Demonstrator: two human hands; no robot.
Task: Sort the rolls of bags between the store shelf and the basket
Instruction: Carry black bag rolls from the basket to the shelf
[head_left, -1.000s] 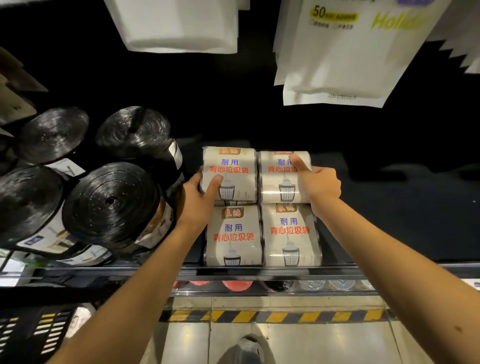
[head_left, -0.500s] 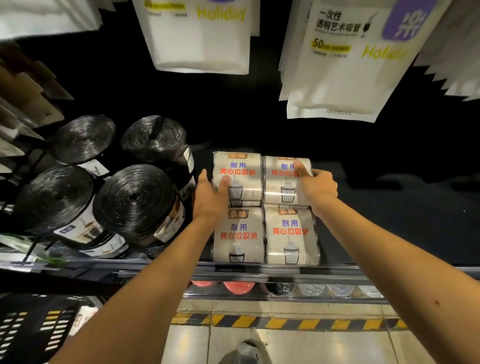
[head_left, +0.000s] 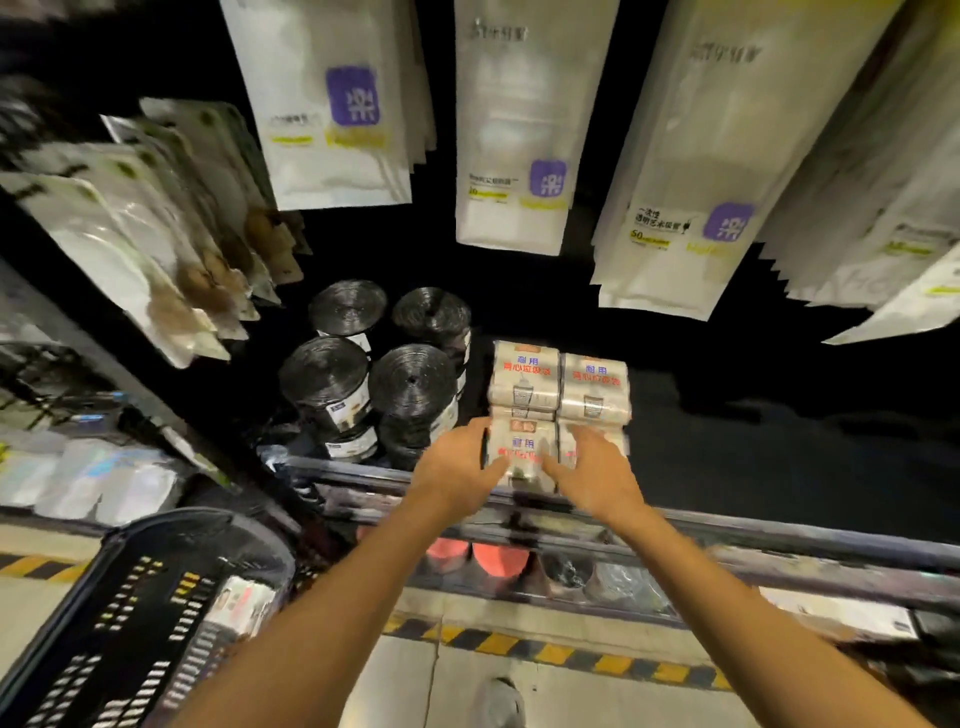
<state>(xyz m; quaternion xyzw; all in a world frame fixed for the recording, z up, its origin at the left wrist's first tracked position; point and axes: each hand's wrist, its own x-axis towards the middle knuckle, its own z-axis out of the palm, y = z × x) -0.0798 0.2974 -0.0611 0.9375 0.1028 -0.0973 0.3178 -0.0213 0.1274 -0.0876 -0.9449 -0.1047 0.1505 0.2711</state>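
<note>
Right in front of both hands, on the store shelf (head_left: 779, 545), sit four pale packs of bag rolls, two in the back row and two in the front row. The left hand (head_left: 457, 467) is curled around the left side of the front left pack (head_left: 522, 449), with the thumb on its face. It looks like it is holding that pack, though the picture is a bit blurry. The right hand (head_left: 597, 467) is spread wide with open fingers, lying over the front right pack (head_left: 569, 444) and not closed on it. Each pack stands up tall, so its long way runs up and down between the hands. The left hand is the nearer one to its pack. The black rolls (head_left: 410, 384) stand just left of the left hand. The basket (head_left: 156, 613) is down low, well to the left and behind the left hand. So I think a pack would have to come back and left to reach it.
</note>
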